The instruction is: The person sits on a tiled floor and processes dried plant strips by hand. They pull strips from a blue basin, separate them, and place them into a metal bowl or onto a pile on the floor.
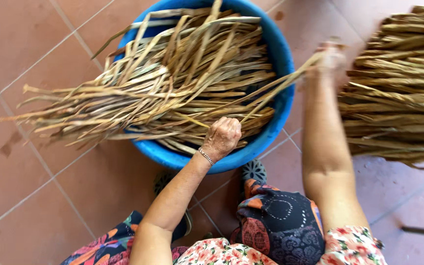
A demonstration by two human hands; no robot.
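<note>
The left hand (222, 137) is closed in a fist on a few dry straw-coloured leaf strips at the near rim of the round blue plastic tub (281, 54), and the right hand (331, 58), blurred, is closed around one long strip (290, 78) that runs out of the tub toward the right. From the largest thing to the smallest: the second heap of dry flat leaf strips (398, 83) at the right edge lies on the reddish tiled floor (30, 44) and seems loose, so the right forearm, which is just beside it, could brush it and scatter the pieces. The big tangled heap of strips (172, 78) in the tub hangs far over the left rim; a hard pull on the long strip could drag more strips out with it, or tip the tub, because they are interlaced. The dry strip itself could snap or cut the skin if it slides through the fist. Counting: one tub, two heaps, two hands, one thin silver bracelet (205, 156) on the left wrist, two sandals partly visible under the flowered clothing; the strips are too many to count.
</note>
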